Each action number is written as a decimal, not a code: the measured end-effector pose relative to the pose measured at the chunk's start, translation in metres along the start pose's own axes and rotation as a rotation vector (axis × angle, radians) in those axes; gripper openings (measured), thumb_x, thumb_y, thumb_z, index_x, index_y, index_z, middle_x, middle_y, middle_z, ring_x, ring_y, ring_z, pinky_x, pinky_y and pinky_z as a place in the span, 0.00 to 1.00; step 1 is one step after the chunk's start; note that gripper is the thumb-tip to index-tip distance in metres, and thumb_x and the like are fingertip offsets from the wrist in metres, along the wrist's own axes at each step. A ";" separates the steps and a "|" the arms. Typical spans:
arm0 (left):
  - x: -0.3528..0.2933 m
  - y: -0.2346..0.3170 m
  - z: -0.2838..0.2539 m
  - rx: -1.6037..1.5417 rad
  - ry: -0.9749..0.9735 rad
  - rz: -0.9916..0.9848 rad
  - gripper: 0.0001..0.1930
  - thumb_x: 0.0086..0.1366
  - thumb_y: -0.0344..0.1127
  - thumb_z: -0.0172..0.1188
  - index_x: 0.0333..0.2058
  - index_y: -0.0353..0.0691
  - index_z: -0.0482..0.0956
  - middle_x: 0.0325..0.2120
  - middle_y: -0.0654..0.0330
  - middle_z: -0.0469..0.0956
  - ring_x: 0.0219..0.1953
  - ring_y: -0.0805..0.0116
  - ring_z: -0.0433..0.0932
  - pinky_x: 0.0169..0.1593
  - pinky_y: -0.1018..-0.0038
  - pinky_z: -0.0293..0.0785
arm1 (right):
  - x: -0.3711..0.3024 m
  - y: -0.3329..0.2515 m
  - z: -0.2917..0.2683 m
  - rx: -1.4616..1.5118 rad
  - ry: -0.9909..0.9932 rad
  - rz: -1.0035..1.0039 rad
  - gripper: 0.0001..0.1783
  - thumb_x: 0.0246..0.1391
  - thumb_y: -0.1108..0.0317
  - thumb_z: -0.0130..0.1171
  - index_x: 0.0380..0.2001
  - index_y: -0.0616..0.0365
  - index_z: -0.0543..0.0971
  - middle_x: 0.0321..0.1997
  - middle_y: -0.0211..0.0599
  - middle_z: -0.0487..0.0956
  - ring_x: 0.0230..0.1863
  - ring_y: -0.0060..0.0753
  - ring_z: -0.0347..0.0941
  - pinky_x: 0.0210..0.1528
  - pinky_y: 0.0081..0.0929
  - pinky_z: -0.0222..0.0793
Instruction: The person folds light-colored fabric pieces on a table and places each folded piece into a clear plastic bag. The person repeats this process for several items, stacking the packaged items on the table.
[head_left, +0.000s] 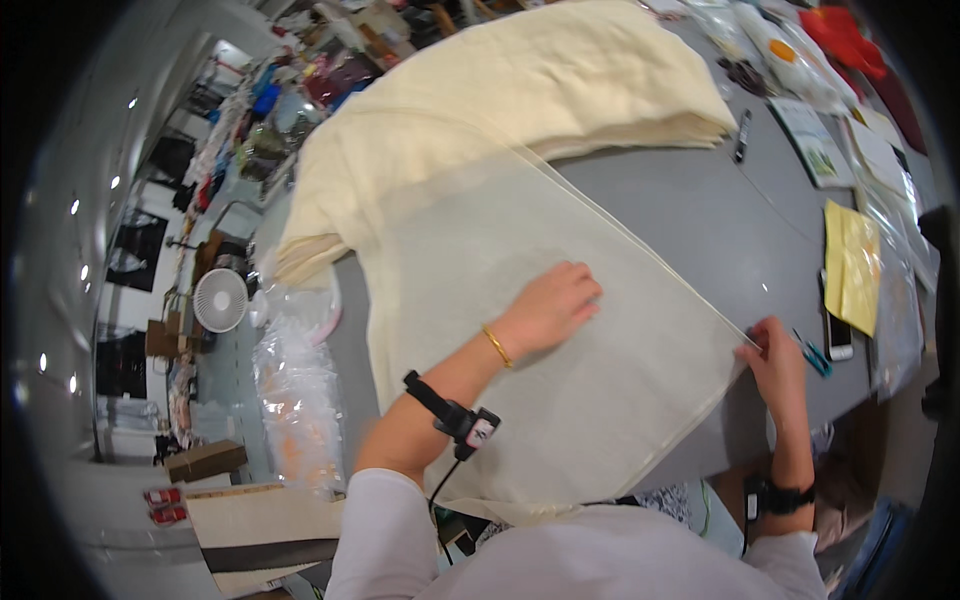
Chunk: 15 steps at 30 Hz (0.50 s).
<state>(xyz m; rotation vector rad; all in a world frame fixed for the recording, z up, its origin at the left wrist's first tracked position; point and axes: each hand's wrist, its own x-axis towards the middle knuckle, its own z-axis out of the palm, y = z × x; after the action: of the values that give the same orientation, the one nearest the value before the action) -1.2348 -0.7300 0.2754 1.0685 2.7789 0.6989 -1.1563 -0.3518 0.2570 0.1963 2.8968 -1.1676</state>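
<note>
Grey table [690,215] fills most of the view, edges bowed by the lens. Cream cloth pile [520,90] lies across its far half, folded thick, one end hanging over the left edge. Sheer sheet [480,260] spread flat in front of the pile, running from it down to the near table edge; its upper part overlaps the pile, its right corner reaches the right hand. Left hand [550,305] rests palm-down on the sheet near its middle, fingers loosely curled, grip released, pressing rather than holding; gold bangle at the wrist, black strap with a small device on the forearm. Right hand [775,355] at the sheet's right corner, fingers pinched on the edge, grasping the sheet; black band at the wrist. Yellow packet [852,265] lies right of that hand, well apart. Phone [838,335] just below the packet. Blue scissors [815,355] touching or just beside the right hand. Black marker [742,135] near the pile's right end.
</note>
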 end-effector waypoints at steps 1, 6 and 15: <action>-0.001 0.002 0.001 0.001 -0.007 -0.006 0.09 0.66 0.33 0.62 0.44 0.39 0.79 0.44 0.57 0.76 0.49 0.53 0.75 0.50 0.62 0.76 | -0.001 -0.003 0.003 -0.056 0.028 -0.012 0.14 0.49 0.69 0.73 0.32 0.61 0.76 0.26 0.39 0.77 0.27 0.39 0.73 0.33 0.34 0.70; -0.001 0.000 -0.003 -0.027 -0.082 -0.009 0.10 0.66 0.33 0.62 0.44 0.40 0.78 0.46 0.57 0.75 0.50 0.54 0.75 0.51 0.62 0.76 | -0.007 -0.001 0.012 -0.174 0.079 -0.227 0.15 0.53 0.69 0.70 0.34 0.63 0.73 0.28 0.43 0.75 0.32 0.52 0.71 0.35 0.38 0.70; 0.066 -0.135 -0.066 0.533 0.363 0.012 0.20 0.60 0.23 0.57 0.51 0.41 0.76 0.51 0.52 0.75 0.57 0.50 0.73 0.58 0.59 0.76 | -0.069 0.030 -0.032 0.385 -0.143 0.335 0.11 0.63 0.75 0.59 0.33 0.60 0.66 0.25 0.27 0.67 0.24 0.15 0.63 0.20 0.21 0.57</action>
<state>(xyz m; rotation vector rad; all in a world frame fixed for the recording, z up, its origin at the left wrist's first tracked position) -1.3836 -0.8004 0.2802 1.1228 3.3910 0.1513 -1.0834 -0.3163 0.2636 0.5505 2.3697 -1.5751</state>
